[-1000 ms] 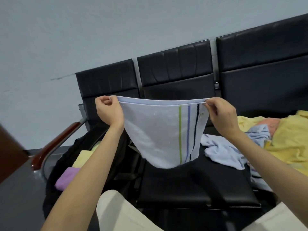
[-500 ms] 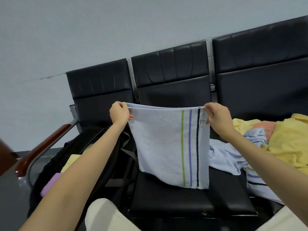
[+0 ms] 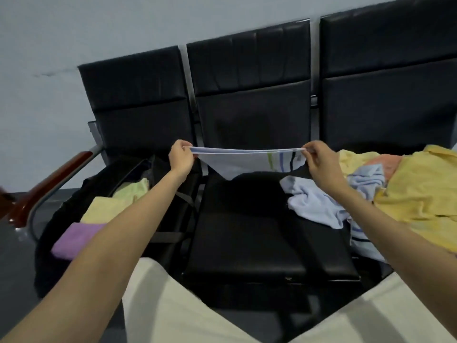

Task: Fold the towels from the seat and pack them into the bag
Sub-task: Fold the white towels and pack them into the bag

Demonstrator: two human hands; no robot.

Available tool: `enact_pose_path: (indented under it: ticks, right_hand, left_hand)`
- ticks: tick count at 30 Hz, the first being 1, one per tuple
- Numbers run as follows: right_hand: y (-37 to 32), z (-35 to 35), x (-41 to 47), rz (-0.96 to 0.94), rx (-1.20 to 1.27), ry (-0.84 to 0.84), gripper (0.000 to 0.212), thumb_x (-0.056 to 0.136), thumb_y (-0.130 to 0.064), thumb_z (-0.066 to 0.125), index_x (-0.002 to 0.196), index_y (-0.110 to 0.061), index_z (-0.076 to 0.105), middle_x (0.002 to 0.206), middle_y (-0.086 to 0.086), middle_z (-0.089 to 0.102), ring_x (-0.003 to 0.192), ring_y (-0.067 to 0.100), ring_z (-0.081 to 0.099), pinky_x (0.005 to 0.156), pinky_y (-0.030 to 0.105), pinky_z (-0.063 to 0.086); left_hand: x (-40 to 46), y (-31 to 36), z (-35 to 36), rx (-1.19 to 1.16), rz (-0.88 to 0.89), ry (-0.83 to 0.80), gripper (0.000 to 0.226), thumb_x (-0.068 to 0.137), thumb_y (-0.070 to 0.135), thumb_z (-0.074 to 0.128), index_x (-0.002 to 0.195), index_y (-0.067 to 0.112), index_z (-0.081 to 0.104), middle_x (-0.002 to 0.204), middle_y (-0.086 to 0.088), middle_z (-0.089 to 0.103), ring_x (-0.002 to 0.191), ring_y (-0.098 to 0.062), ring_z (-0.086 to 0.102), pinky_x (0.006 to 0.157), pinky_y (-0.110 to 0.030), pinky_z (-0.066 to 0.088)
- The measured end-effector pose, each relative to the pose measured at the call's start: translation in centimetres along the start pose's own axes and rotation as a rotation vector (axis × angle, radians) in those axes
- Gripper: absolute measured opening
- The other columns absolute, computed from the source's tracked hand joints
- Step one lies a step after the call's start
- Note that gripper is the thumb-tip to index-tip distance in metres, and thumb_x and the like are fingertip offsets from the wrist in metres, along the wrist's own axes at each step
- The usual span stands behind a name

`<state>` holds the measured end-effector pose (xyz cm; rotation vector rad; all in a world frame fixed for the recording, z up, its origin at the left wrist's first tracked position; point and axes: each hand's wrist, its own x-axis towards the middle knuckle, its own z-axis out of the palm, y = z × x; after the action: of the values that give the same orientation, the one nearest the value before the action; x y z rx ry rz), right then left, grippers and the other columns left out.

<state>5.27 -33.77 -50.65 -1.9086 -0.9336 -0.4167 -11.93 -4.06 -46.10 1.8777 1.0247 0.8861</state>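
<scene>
A pale blue towel (image 3: 237, 162) is stretched level between two raised hands above the middle seat (image 3: 259, 233) of a row of black padded seats. The left hand (image 3: 180, 159) pinches one top corner between thumb and curled fingers; the right hand (image 3: 321, 162) pinches the opposite corner in the same way. The towel's upper edge shows as two thin layers lying close together, so the cloth appears doubled over. Near the right-hand corner run three narrow stripes side by side: green, blue and black. Below the taut edge the fabric narrows to a hanging point whose tip lies at the rear of the seat cushion; whether it touches the cushion cannot be told. On the left seat stands an open black bag (image 3: 61, 219) holding folded towels: a purple one (image 3: 74, 241) nearest the camera, a yellow one (image 3: 106, 209) behind it and a light green one (image 3: 133, 189) farther back. On the right seat lies a loose heap of unfolded towels, with a crumpled light blue towel (image 3: 319, 206) spilling onto the middle seat's edge, a large yellow towel (image 3: 425, 199) and a patch of orange cloth (image 3: 385, 160) behind. A wooden armrest (image 3: 49, 179) bounds the row at left. The person's light trousers (image 3: 178, 310) fill the lower view.
</scene>
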Motion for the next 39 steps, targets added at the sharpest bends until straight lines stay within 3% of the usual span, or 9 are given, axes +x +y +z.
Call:
enact_pose_path:
  ticks: [7, 12, 19, 23, 25, 29, 32, 36, 39]
  right_hand:
    - [3.3, 2.9, -10.6, 0.037, -0.106, -0.405, 0.012, 0.094, -0.012, 0.056, 0.085, -0.004, 0.058, 0.07, 0.003, 0.057, 0.064, 0.02, 0.054, 0.058, 0.029, 0.036]
    - [3.2, 3.4, -14.5, 0.041, -0.103, -0.647, 0.009, 0.087, -0.008, 0.064, 0.082, -0.013, 0.059, 0.073, -0.005, 0.056, 0.069, 0.018, 0.057, 0.061, 0.03, 0.04]
    - [3.6, 2.7, -15.5, 0.098, -0.056, -0.625, 0.011, 0.08, 0.004, 0.068, 0.084, -0.006, 0.065, 0.073, 0.0, 0.062, 0.07, 0.019, 0.06, 0.069, 0.029, 0.047]
    - [4.0, 2.6, -15.4, 0.116, -0.045, -0.621, 0.01, 0.079, 0.001, 0.07, 0.085, -0.007, 0.069, 0.074, 0.0, 0.064, 0.067, 0.015, 0.06, 0.064, 0.01, 0.041]
    - [4.2, 2.6, -15.3, 0.114, -0.036, -0.606, 0.01, 0.078, -0.001, 0.072, 0.085, -0.008, 0.07, 0.078, 0.002, 0.067, 0.069, 0.014, 0.06, 0.065, 0.004, 0.039]
    - [4.3, 2.4, -14.9, 0.125, -0.003, -0.57, 0.01, 0.076, -0.006, 0.076, 0.079, -0.014, 0.07, 0.082, 0.001, 0.061, 0.07, 0.019, 0.059, 0.068, 0.012, 0.04]
    - [4.3, 2.2, -14.5, 0.156, 0.017, -0.562, 0.01, 0.075, -0.009, 0.078, 0.078, -0.014, 0.071, 0.085, 0.003, 0.059, 0.07, 0.02, 0.058, 0.067, 0.009, 0.04]
    - [3.8, 1.9, -14.2, 0.186, 0.041, -0.586, 0.01, 0.074, -0.011, 0.079, 0.082, -0.013, 0.073, 0.088, 0.008, 0.057, 0.072, 0.02, 0.056, 0.068, 0.006, 0.04]
    - [3.9, 1.7, -14.0, 0.233, 0.092, -0.623, 0.012, 0.073, -0.016, 0.08, 0.083, -0.016, 0.074, 0.087, 0.007, 0.058, 0.073, 0.02, 0.057, 0.068, 0.014, 0.043]
  left_hand:
    - [-7.7, -12.5, 0.0, 0.222, -0.253, -0.249, 0.025, 0.093, -0.001, 0.039, 0.079, 0.007, 0.058, 0.086, -0.022, 0.067, 0.07, -0.028, 0.066, 0.076, -0.043, 0.059]
    - [-11.2, -17.0, -1.4, 0.58, -0.179, -0.497, 0.022, 0.086, -0.002, 0.047, 0.081, 0.004, 0.067, 0.068, -0.007, 0.061, 0.071, -0.024, 0.06, 0.071, -0.035, 0.052]
    - [-12.4, -18.7, -2.1, 0.872, -0.064, -0.737, 0.018, 0.084, 0.006, 0.052, 0.094, 0.012, 0.066, 0.108, -0.008, 0.063, 0.107, -0.028, 0.059, 0.087, -0.035, 0.047]
    - [-13.9, -16.2, -0.1, 1.325, 0.108, -0.642, 0.029, 0.085, 0.028, 0.056, 0.111, 0.016, 0.062, 0.124, -0.013, 0.045, 0.116, -0.033, 0.044, 0.095, -0.04, 0.038]
    - [-15.1, -14.8, 1.6, 1.233, 0.256, -0.644, 0.034, 0.082, 0.03, 0.058, 0.114, 0.017, 0.06, 0.121, -0.011, 0.044, 0.113, -0.031, 0.044, 0.093, -0.039, 0.036]
    - [-17.6, -12.5, 5.4, 0.803, 0.401, -0.873, 0.05, 0.077, 0.044, 0.073, 0.118, 0.02, 0.058, 0.121, -0.003, 0.049, 0.113, -0.022, 0.045, 0.093, -0.032, 0.036]
    - [-18.8, -11.7, 8.8, 0.641, 0.476, -0.903, 0.052, 0.074, 0.049, 0.076, 0.113, 0.018, 0.06, 0.117, -0.002, 0.054, 0.108, -0.02, 0.05, 0.089, -0.032, 0.038]
    - [-19.9, -10.9, 12.1, 0.378, 0.48, -0.862, 0.032, 0.079, 0.032, 0.075, 0.102, 0.013, 0.063, 0.102, -0.002, 0.062, 0.093, -0.018, 0.057, 0.081, -0.034, 0.047]
    - [-20.5, -10.1, 13.6, 0.256, 0.456, -0.823, 0.018, 0.086, 0.013, 0.065, 0.102, 0.006, 0.063, 0.097, -0.007, 0.067, 0.085, -0.019, 0.06, 0.074, -0.03, 0.047]
